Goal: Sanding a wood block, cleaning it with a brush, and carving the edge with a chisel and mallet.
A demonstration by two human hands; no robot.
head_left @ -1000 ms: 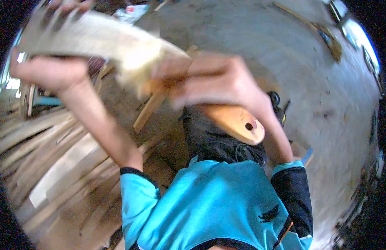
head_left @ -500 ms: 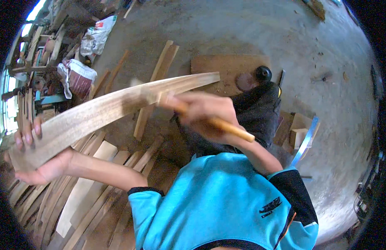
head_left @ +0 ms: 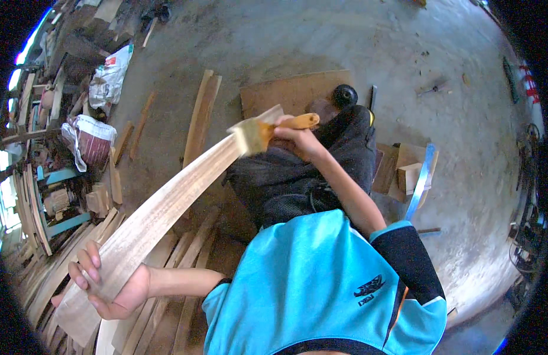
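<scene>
A long, pale wooden plank [head_left: 161, 216] runs diagonally from lower left up toward my lap. My left hand [head_left: 111, 284] grips its near end, with fingers curled over the edge and thumb below. My right hand [head_left: 296, 135] is closed on a wide paintbrush [head_left: 304, 121] with an orange-yellow handle. The brush's pale bristles lie over the far end of the plank, slightly blurred. My dark trousers [head_left: 351, 154] are beneath that end.
A brown board [head_left: 291, 83] and a black round object [head_left: 345, 94] lie beyond my knees. Loose wood strips [head_left: 200, 118] lie on the floor and pile up at the lower left. Sacks [head_left: 90, 142] and machinery stand at the left. A blue strip [head_left: 422, 177] rests by wood blocks at the right.
The plank has swung to a steeper diagonal, its near end lower and farther right. My right hand and brush have moved up to the far end; the brush handle now points right.
</scene>
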